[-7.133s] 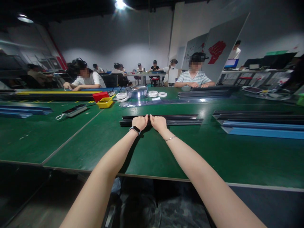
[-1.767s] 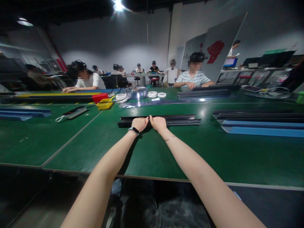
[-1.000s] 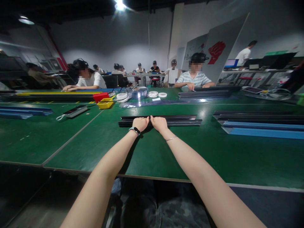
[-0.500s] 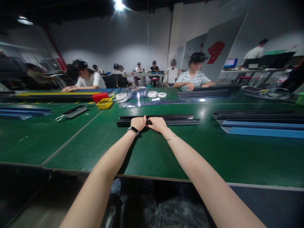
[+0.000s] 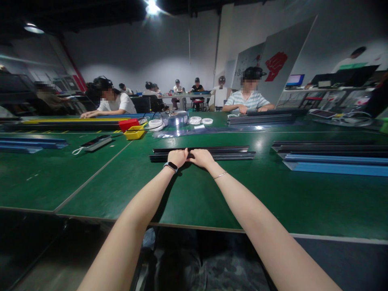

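Observation:
Two long black profile strips lie side by side across the green table (image 5: pixel 194 198) in front of me. My left hand (image 5: pixel 178 157), with a watch on its wrist, is closed over the nearer black strip (image 5: pixel 235 155) around its middle. Close beside it, my right hand (image 5: pixel 202 157), with a thin bracelet at the wrist, grips the same strip. The two thumbs nearly touch. Just behind the hands runs the farther black strip (image 5: pixel 230 149). My fingertips are hidden behind the hands.
Black and blue profiles (image 5: pixel 333 167) are stacked at the right, and blue profiles (image 5: pixel 33 143) at the left. A red bin (image 5: pixel 129 124), a yellow bin (image 5: pixel 135 132), a grey device (image 5: pixel 97 142) and white tape rolls (image 5: pixel 155 125) stand farther back. Co-workers (image 5: pixel 248 97) sit opposite.
My hands keep their hold on the nearer strip and hardly move. In the background at right, a person has shifted to the right.

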Demonstrator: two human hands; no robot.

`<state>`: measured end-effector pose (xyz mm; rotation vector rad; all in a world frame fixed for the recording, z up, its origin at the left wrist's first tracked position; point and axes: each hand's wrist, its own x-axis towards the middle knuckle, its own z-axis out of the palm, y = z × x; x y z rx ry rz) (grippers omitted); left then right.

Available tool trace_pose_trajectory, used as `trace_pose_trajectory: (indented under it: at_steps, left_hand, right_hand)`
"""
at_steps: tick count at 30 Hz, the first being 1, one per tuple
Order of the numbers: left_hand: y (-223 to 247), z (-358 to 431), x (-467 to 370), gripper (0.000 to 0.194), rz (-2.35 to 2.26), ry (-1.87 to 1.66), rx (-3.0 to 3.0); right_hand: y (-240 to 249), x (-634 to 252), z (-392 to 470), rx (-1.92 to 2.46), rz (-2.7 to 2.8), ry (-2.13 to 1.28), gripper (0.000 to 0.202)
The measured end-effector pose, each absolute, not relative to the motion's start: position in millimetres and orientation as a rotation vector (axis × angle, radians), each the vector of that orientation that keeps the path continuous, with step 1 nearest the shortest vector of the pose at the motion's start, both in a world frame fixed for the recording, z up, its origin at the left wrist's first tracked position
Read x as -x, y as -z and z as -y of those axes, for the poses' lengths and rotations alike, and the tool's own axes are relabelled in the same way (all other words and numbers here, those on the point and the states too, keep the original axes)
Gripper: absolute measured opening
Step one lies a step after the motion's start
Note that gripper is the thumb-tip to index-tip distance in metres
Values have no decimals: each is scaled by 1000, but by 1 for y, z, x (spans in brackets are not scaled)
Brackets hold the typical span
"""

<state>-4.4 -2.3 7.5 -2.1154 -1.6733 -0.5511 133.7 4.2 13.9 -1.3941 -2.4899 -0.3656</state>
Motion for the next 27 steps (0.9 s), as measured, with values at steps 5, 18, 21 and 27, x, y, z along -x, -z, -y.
trace_pose_trajectory:
  at_steps: [5, 18, 21, 27]
  left_hand:
    - [-8, 3, 4, 53, 1682, 555, 2132]
    - [-5, 0, 6, 48, 1613, 517, 2160]
    - [-4, -2, 9, 46, 1576, 499, 2183]
    - [-5, -1, 9, 44, 1544, 479, 2204]
  right_hand:
    - [-13, -134, -7, 1422, 2513, 369, 53]
    - [-11, -135, -8, 1424, 2526, 404, 55]
    - [-11, -136, -9, 1412, 2516, 402, 56]
    - [-9, -136, -12, 1442, 2493, 397, 56]
